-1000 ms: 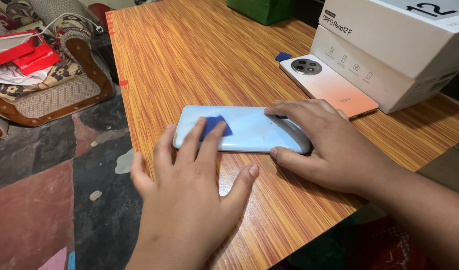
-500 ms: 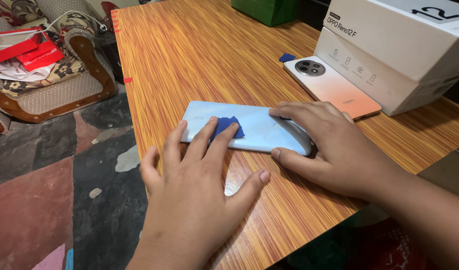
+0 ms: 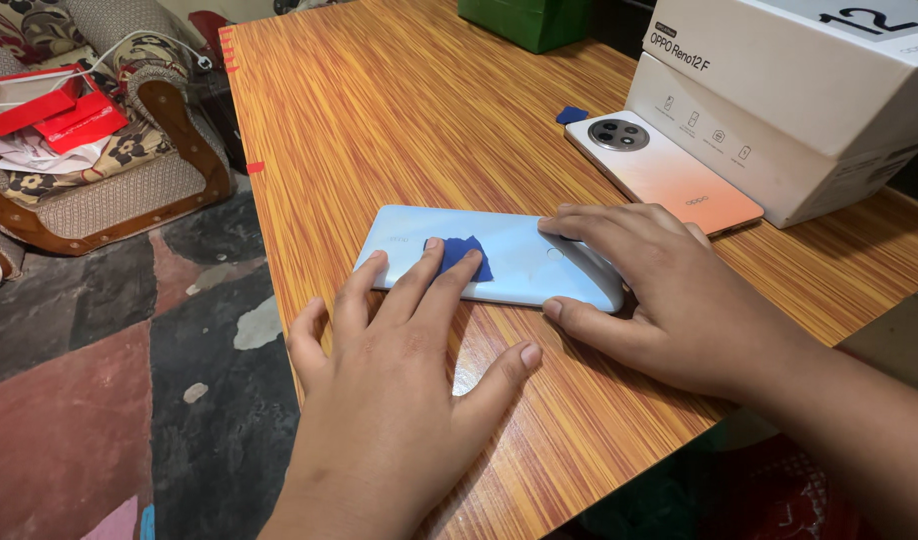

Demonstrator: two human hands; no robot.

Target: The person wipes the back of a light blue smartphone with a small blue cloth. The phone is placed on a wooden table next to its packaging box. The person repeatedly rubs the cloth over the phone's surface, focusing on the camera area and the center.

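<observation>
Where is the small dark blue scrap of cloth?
The small dark blue scrap of cloth lies on the pale blue phone, mid-table, pressed under the left hand fingers.

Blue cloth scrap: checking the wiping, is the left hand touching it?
Touching: the head view shows the left hand's fingertips pressing the blue cloth scrap onto the light-blue phone.

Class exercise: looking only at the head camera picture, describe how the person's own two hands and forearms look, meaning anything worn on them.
Both the left hand and the right hand are bare: no gloves, rings, watch or bracelet show. No sleeve is visible on either forearm up to the picture's edge. The fingernails are short and unpainted.
</observation>
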